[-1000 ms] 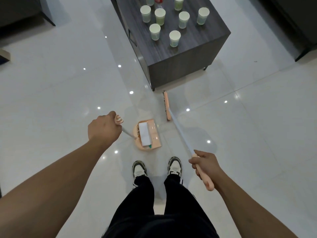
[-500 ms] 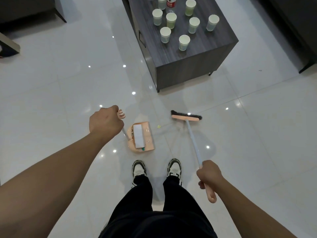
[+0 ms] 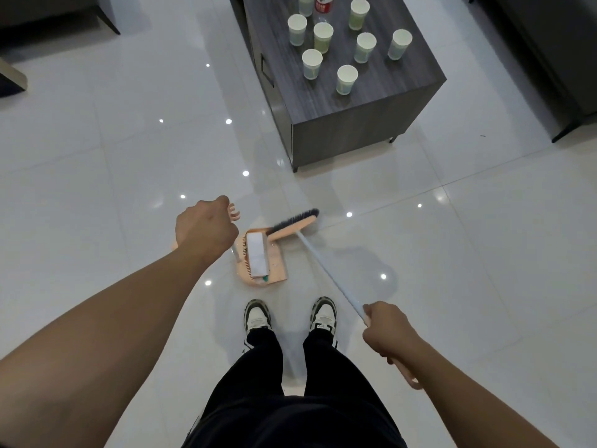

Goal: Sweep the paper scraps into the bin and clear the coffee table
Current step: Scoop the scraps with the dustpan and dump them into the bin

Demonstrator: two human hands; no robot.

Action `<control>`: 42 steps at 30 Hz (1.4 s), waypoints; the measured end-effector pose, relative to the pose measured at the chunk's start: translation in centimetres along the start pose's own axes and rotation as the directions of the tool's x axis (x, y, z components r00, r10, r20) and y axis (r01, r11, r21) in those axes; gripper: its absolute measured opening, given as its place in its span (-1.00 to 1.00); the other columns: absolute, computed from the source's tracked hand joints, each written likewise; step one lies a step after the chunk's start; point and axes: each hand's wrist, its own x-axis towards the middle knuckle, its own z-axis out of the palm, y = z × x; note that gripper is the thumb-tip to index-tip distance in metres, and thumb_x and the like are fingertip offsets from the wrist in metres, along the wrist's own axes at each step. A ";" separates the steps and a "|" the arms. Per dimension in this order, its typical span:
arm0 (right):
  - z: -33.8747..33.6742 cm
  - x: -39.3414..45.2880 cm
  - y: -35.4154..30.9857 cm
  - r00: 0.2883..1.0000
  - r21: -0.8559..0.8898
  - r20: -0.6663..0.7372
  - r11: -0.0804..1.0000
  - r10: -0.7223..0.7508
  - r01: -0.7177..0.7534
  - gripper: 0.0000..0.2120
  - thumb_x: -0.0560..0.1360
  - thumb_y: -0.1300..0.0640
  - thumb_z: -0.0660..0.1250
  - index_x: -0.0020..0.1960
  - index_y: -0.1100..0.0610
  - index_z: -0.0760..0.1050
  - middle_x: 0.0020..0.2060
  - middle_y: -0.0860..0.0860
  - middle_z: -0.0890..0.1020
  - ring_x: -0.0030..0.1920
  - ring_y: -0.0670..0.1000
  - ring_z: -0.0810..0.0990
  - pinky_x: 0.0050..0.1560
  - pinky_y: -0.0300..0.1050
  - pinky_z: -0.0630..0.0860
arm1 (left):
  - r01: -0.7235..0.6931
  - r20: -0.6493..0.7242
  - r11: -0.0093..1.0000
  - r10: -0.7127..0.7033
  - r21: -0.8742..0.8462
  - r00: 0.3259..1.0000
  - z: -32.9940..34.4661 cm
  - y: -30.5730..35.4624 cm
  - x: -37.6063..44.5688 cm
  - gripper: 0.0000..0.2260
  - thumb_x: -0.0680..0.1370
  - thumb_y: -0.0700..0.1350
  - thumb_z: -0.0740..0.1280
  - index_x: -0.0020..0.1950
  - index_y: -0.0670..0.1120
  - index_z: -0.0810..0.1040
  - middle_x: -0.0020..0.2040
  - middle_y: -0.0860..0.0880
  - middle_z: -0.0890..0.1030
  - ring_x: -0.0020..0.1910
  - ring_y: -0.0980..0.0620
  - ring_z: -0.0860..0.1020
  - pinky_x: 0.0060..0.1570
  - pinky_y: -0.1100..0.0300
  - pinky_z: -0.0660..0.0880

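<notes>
Left hand [image 3: 203, 229] fisted round the dustpan [image 3: 263, 263] handle, right hand [image 3: 389, 329] gripping the broom [image 3: 292, 226] shaft, bristles at the pan's mouth on the floor, white paper [image 3: 257, 258] lying inside; coffee table [image 3: 371, 124] beyond, paper cups [image 3: 346, 79] standing on it.

Head view, steeply downward (floor [image 3: 97, 189]).
</notes>
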 end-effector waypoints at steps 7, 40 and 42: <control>-0.1 0.7 -1.4 0.995 -0.166 -0.100 0.986 0.000 -0.016 -0.79 0.43 0.31 0.20 -0.26 0.06 0.26 -0.28 -0.02 0.43 -0.39 -0.05 0.40 -0.52 -0.21 0.26 | 0.012 0.012 1.000 -0.012 -0.001 1.000 0.2 -1.1 -0.9 -0.90 0.39 -0.16 0.21 -0.14 0.00 0.42 -0.31 -0.02 0.50 -0.35 -0.12 0.46 -0.32 0.16 0.30; 0.9 2.9 -11.9 0.994 0.399 -0.057 0.915 0.093 -0.063 -0.90 0.38 0.43 0.21 -0.22 0.26 0.40 -0.35 0.20 0.45 -0.55 0.12 0.45 -0.53 -0.15 0.42 | 0.373 -0.094 0.925 -0.378 -0.065 0.921 -1.1 -18.1 -0.9 -0.83 0.44 -0.05 0.25 -0.03 -0.05 0.54 -0.03 -0.10 0.42 -0.11 -0.20 0.44 -0.22 0.06 0.35; 1.0 3.4 -13.3 0.995 0.395 -0.042 0.916 0.092 -0.068 -0.93 0.41 0.41 0.22 -0.17 0.30 0.45 -0.35 0.21 0.47 -0.55 0.12 0.47 -0.54 -0.16 0.43 | 0.401 -0.089 0.914 -0.405 -0.056 0.910 -1.1 -18.9 -0.4 -0.78 0.44 -0.07 0.25 0.04 -0.07 0.55 0.02 -0.13 0.43 -0.02 -0.21 0.43 -0.20 0.02 0.34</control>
